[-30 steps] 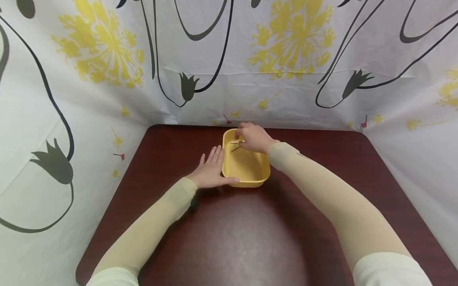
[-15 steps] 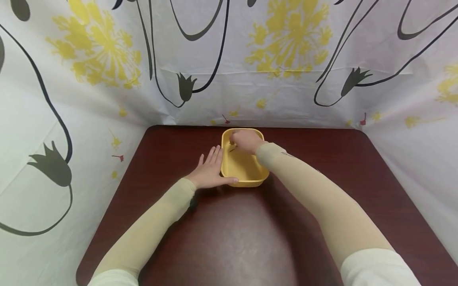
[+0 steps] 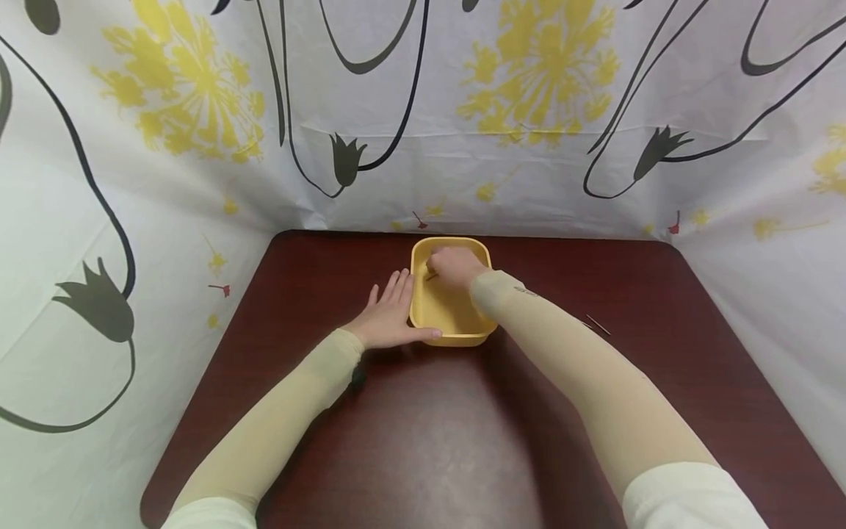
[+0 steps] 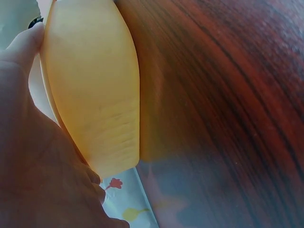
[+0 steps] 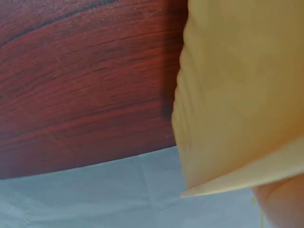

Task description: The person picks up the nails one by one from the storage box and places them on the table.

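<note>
A yellow rectangular tub [image 3: 456, 312] stands on the dark red table. My left hand [image 3: 390, 316] lies along its left side with fingers straight and the thumb stretched over the near rim. In the left wrist view this hand [image 4: 52, 156] rests against the tub's outer wall [image 4: 95, 85]. My right hand [image 3: 454, 266] reaches down into the far part of the tub, fingertips mostly hidden behind the hand. A short, thin dark stick [image 3: 432, 277] shows just below those fingers. In the right wrist view, the tub [image 5: 242, 95] hides nearly all of the right hand [image 5: 285, 202].
Two thin metallic-looking sticks [image 3: 598, 325] lie on the table beyond the right forearm, one partly covered by it. A white curtain [image 3: 423, 147] with yellow and grey flowers surrounds the table [image 3: 317, 279] at the back and sides.
My right hand has gone lower into the tub and slightly left, its fingers now less visible. The right forearm has shifted left, uncovering the thin sticks on the table. The left hand stays put.
</note>
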`<state>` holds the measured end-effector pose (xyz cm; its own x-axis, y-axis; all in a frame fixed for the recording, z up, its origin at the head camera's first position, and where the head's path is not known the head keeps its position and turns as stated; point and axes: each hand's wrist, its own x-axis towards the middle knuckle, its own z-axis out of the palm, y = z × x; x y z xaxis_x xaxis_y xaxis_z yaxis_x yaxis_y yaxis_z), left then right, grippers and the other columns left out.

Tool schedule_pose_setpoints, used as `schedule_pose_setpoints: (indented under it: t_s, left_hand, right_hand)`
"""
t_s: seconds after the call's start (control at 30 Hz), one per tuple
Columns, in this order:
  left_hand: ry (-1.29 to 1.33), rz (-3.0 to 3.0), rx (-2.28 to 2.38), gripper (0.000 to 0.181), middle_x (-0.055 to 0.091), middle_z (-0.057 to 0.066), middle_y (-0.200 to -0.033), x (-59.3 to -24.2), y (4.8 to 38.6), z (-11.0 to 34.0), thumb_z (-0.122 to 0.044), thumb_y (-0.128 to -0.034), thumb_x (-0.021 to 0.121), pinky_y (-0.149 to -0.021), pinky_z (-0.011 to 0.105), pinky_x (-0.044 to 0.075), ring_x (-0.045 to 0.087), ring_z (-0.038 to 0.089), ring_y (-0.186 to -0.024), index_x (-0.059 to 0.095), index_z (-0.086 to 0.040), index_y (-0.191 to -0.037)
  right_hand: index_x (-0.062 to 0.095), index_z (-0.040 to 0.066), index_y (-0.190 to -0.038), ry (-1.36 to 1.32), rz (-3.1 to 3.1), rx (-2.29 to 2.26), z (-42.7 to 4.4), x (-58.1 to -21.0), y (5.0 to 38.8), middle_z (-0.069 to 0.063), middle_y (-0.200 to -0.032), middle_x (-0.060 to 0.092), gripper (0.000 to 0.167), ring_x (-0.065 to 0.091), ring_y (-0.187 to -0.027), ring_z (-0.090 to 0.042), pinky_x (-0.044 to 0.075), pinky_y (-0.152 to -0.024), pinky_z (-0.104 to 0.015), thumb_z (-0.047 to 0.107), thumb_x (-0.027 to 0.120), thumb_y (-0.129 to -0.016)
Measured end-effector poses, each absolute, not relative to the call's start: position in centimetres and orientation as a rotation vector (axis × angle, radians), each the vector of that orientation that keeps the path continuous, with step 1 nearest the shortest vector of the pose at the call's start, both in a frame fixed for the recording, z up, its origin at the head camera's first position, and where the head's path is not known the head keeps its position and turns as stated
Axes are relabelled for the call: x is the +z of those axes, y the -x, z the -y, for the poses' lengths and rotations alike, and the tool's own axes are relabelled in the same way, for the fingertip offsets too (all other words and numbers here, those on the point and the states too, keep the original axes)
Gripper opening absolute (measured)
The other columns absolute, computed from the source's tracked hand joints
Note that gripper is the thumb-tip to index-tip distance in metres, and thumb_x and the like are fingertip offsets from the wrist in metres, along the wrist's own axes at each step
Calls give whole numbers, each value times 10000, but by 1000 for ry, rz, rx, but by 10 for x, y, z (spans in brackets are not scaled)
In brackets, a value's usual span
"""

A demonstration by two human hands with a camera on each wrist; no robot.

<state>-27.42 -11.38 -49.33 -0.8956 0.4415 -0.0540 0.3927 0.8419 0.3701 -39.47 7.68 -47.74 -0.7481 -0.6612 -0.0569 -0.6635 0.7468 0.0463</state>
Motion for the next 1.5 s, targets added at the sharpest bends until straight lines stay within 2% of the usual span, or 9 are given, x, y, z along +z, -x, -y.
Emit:
schedule_pose_setpoints:
  t_s: [0.17, 0.33, 0.63, 0.9, 1.0, 1.17, 1.5]
  left_hand:
    - [-664, -2888, 526, 1328, -95, 91, -1678, -494, 275, 114, -944, -735, 445, -1170, 616, 40, -106, 244, -1530, -18, -67, -1618]
    - [-658, -2884, 525, 1317, -90, 97, -1678, -495, 276, 115, -944, -737, 442, -1173, 605, 28, -77, 272, -1535, -47, -94, -1616]
    - [-659, -2885, 525, 1316, -81, 103, -1679, -493, 276, 115, -939, -738, 453, -1176, 597, 31, -67, 276, -1537, -66, -105, -1613]
    - [-650, -2883, 524, 1309, -76, 106, -1680, -491, 277, 114, -913, -752, 486, -1174, 606, 44, -114, 226, -1526, -39, -82, -1616]
    - [-649, -2881, 522, 1321, -78, 102, -1680, -491, 277, 114, -928, -741, 472, -1175, 603, 34, -119, 218, -1524, -36, -81, -1617]
    - [-660, -2880, 540, 1322, -37, 125, -1683, -493, 276, 113, -937, -738, 456, -1172, 609, 34, -85, 241, -1533, -9, -68, -1619]
    - [-660, -2877, 524, 1301, -71, 111, -1679, -491, 275, 115, -916, -759, 470, -1170, 614, 44, -98, 246, -1529, -20, -70, -1618]
  right_hand:
    - [772, 154, -951, 1060, -2906, 122, -78, -479, 394, -9, -955, 606, 184, 613, -824, -196, 530, -756, -386, 324, 702, -964]
    - [752, 157, -904, 1025, -2915, 117, -79, -479, 393, -6, -948, 616, 127, 613, -831, -193, 532, -756, -386, 268, 717, -958]
    - [740, 148, -904, 1003, -2922, 97, -80, -478, 392, -21, -957, 624, 85, 611, -863, -209, 534, -759, -404, 206, 711, -959]
    - [715, 142, -844, 1030, -2920, 108, -80, -480, 393, -24, -934, 618, 136, 585, -826, -204, 526, -756, -397, 176, 677, -970]
    - [723, 157, -851, 1052, -2925, 161, -80, -482, 392, -36, -971, 610, 136, 577, -859, -219, 529, -773, -409, 169, 660, -971]
    - [729, 164, -820, 1098, -2936, 204, -82, -485, 392, -53, -1021, 591, 146, 571, -940, -258, 534, -796, -434, 193, 679, -954]
    - [704, 178, -750, 1145, -2939, 137, -84, -479, 383, -29, -1013, 551, 201, 527, -927, -248, 525, -752, -419, 219, 700, -947]
